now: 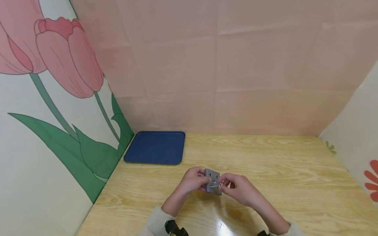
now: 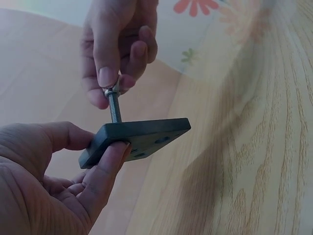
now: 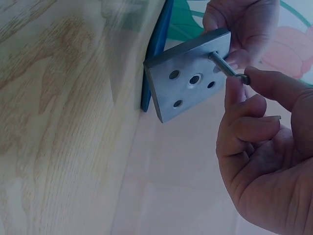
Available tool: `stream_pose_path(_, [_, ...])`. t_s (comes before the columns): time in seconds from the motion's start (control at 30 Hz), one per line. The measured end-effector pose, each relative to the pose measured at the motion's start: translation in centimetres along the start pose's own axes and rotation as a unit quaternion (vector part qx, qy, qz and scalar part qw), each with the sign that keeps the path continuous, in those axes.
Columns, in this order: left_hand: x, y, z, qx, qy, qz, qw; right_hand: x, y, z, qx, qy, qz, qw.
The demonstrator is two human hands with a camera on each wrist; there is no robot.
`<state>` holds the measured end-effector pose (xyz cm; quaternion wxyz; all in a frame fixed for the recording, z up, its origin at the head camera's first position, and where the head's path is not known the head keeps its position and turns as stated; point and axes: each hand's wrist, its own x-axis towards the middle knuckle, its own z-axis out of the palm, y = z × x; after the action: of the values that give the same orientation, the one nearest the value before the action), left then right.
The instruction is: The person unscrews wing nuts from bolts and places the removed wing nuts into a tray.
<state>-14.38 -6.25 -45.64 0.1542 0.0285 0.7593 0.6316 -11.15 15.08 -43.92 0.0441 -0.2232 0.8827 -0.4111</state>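
Observation:
A square grey metal plate (image 3: pixel 188 73) with several round holes is held tilted above the table. My left hand (image 1: pixel 193 179) grips it along one edge, thumb on one face and fingers on the other. A silver threaded bolt (image 3: pixel 224 65) stands out from a hole near the plate's corner, its tip at or in that hole. Thumb and forefinger of my right hand (image 1: pixel 238 188) pinch the bolt's head, which looks winged but is partly covered. Much of the thread (image 2: pixel 115 107) shows between the fingertips and the plate.
A blue tray (image 1: pixel 155 147) lies at the back left of the wood-grain table (image 1: pixel 265 157). A pink sheet (image 1: pixel 236 65) hangs behind the table. Flower-printed panels stand at the left (image 1: pixel 59 131) and right (image 1: pixel 354 131).

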Motion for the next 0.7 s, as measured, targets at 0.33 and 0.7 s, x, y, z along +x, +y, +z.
stream_pose_path(0.33, [-0.12,0.17,-0.02,0.001,0.003,-0.002,1.0,-0.02,-0.11,0.03,-0.008,-0.011,-0.024,1.0])
stream_pose_path(0.7, [-0.12,0.18,0.03,-0.009,0.001,0.001,1.0,-0.21,-0.21,-0.02,-0.004,0.003,-0.053,0.999])
